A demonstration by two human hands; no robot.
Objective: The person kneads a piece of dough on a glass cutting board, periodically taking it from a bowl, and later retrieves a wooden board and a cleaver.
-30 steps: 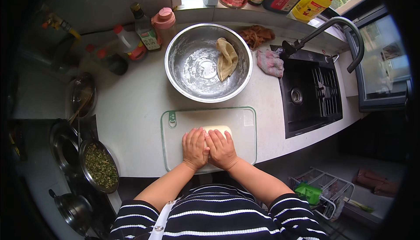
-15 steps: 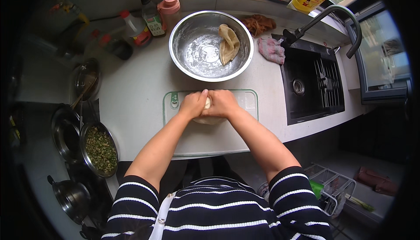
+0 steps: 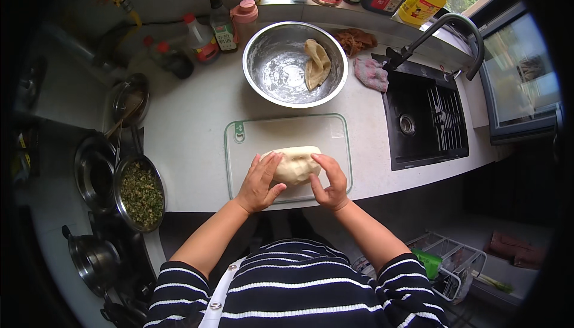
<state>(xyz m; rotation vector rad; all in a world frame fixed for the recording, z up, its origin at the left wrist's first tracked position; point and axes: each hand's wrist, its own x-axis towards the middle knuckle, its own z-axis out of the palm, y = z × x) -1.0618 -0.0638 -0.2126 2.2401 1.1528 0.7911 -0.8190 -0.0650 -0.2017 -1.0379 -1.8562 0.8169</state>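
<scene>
A thick, pale lump of dough (image 3: 292, 165) lies on the near half of the translucent cutting board (image 3: 288, 129), which has a green edge. It looks like a short roll with dents on its front side. My left hand (image 3: 258, 183) is open at the dough's left end, fingers stretched and fingertips touching it. At the right end is my right hand (image 3: 332, 185), its thumb and fingers apart and fingertips against the dough. Beyond the board stands a steel bowl (image 3: 272, 68) with floury residue inside and a beige cloth (image 3: 318, 65) lying in it.
A black sink (image 3: 412, 124) with a dark faucet (image 3: 460, 20) is on the right, beside a pink cloth (image 3: 371, 74). Bottles (image 3: 222, 26) line the back left. A pan of chopped green filling (image 3: 142, 195) sits at the left, near a pot (image 3: 94, 262).
My hands have come apart from their clasp over the dough and drawn nearer to me. The dough, mostly covered before, now shows as a roll between them.
</scene>
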